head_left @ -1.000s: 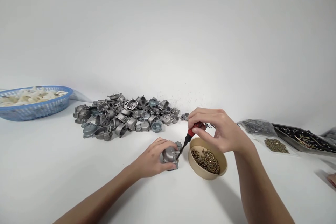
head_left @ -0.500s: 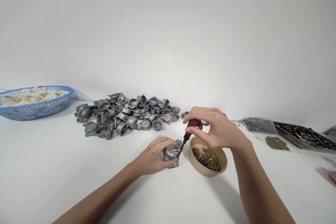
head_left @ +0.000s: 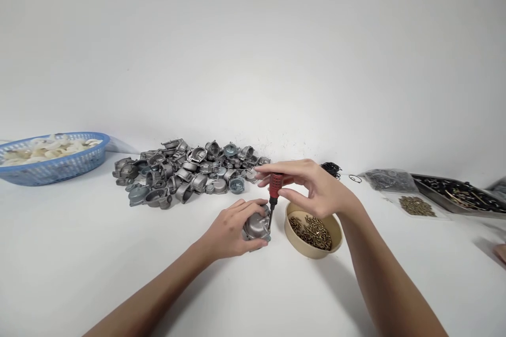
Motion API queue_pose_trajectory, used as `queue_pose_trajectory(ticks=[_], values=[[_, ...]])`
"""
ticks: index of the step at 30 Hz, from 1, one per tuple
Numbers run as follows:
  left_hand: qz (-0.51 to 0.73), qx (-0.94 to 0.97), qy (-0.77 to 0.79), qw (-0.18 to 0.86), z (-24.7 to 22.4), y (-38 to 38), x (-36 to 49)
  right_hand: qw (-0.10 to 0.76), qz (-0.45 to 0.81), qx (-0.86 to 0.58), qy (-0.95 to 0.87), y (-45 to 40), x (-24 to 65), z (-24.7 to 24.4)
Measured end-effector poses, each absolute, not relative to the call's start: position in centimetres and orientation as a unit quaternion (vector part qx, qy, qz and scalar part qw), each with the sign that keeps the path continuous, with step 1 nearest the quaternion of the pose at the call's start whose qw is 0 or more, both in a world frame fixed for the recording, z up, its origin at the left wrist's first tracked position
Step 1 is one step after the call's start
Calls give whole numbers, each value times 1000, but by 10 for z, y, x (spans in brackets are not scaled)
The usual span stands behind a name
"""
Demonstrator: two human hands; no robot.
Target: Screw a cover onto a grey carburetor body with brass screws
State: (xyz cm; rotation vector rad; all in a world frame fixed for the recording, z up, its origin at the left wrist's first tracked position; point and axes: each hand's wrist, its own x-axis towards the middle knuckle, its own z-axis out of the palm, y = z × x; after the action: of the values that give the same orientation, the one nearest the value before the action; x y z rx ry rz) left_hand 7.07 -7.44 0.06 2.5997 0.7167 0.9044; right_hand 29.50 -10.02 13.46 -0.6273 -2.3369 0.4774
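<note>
My left hand [head_left: 231, 229] grips a small grey metal casting [head_left: 256, 226] and holds it down on the white table. My right hand [head_left: 308, 187] pinches the red handle of a screwdriver [head_left: 273, 189], which stands almost upright with its dark tip on the right edge of the casting. Just right of the casting sits a tan bowl [head_left: 293, 237] with several small brass screws in it.
A pile of grey metal castings [head_left: 185, 171] lies behind my hands. A blue basket [head_left: 55, 166] of pale parts stands at far left. At right are black rings [head_left: 332, 168], bags of small parts [head_left: 389, 179], brass screws [head_left: 415, 205] and a dark tray [head_left: 458, 197].
My right hand has swung the screwdriver from a leftward slant to nearly upright and moved a little left. The left hand keeps hold of the casting.
</note>
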Motion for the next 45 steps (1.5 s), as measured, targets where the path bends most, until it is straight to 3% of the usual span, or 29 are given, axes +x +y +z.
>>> queue_pose_trajectory(ticks=[5, 9, 14, 18, 23, 27, 32, 36, 41, 45], values=[[313, 907, 245, 137, 2, -74, 69, 363, 125, -256, -887, -95, 298, 130], [316, 912, 233, 118, 6, -72, 66, 370, 223, -238, -870, -91, 301, 127], [318, 915, 225, 103, 9, -68, 63, 409, 147, -238, -869, -82, 304, 124], [312, 917, 224, 112, 7, -67, 61, 397, 222, -231, -860, -80, 304, 121], [311, 920, 208, 117, 8, -65, 59, 421, 140, -242, -863, -78, 304, 120], [309, 922, 205, 116, 10, -63, 57, 398, 241, -229, -855, -76, 305, 119], [308, 918, 211, 133, 10, -63, 54, 425, 134, -256, -858, -74, 306, 118], [297, 916, 213, 169, 10, -64, 54, 393, 238, -244, -854, -73, 305, 117], [282, 913, 216, 203, 11, -64, 54, 428, 163, -251, -853, -71, 302, 115], [276, 911, 217, 218, 12, -64, 55, 393, 264, -236, -848, -72, 301, 114]])
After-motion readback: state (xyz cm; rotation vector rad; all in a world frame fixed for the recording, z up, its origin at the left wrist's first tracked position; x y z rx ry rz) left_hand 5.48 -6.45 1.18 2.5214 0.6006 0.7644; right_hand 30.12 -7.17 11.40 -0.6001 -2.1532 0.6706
